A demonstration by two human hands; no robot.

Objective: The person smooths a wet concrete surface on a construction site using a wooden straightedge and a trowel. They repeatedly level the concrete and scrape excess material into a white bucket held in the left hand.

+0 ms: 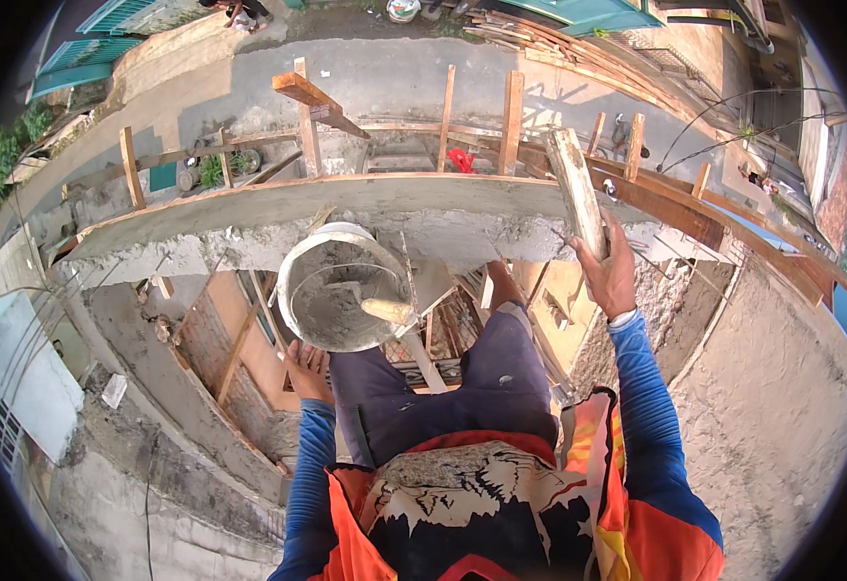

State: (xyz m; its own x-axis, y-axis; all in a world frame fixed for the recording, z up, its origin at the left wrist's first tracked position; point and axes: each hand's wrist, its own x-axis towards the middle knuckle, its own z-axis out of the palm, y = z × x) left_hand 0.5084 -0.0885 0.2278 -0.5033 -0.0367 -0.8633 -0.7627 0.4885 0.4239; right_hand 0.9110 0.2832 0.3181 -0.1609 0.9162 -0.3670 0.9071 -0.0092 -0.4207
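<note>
A white bucket (286, 281) of wet grey mortar (331, 300) is in front of my left knee, against the concrete ledge. A trowel (385, 310) with a pale wooden handle rests in the mortar. My left hand (309, 370) grips the bucket's near left side, its fingers pressed to the wall of the bucket. On the right, my right hand (609, 271) is closed round the lower end of a mortar-smeared wooden board (575, 179), which stands tilted over the ledge. The thumb lies along the board's near face.
The long concrete ledge (423, 198) crosses ahead, with wooden formwork posts (511, 121) beyond it. Thin steel rods stick out along its near side. Beneath my legs is an opening with timber and boards (452, 329). A street (365, 82) lies far below; rough masonry (762, 416) flanks me at right.
</note>
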